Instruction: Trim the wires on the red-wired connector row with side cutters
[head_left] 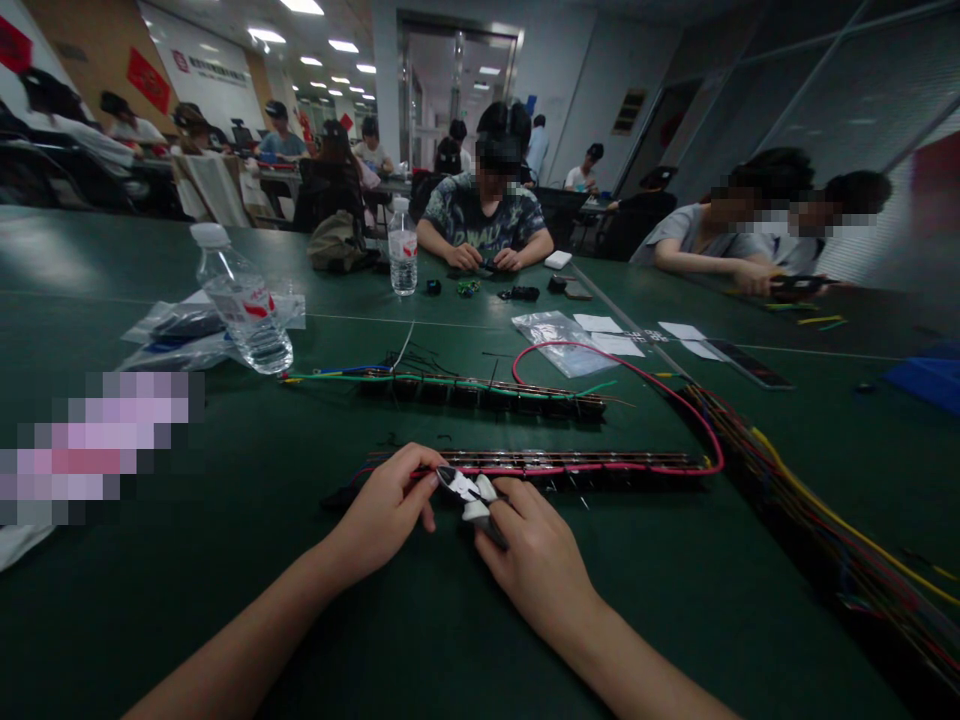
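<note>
My right hand [536, 550] is wrapped round the white handles of a pair of wire cutters [460, 486], whose jaws point left. The fingertips of my left hand [386, 508] are pinched together by the jaw tips; what they hold is too small to make out. Just behind both hands lies a long dark wiring bundle [615, 462] with a thick red wire [709, 420] along it, looping away at its right end. Thin tie ends stick out of the bundle. Farther back rests a second bundle [487, 395] with a green wire along its top.
A large wire bundle [817, 520] runs down the right side. Two water bottles [251, 315] and plastic bags [180, 335] stand or lie at the left and back. A clear bag [559, 340], papers [615, 343] and a phone [750, 365] lie behind. Across the table, a person [487, 215] handles small parts.
</note>
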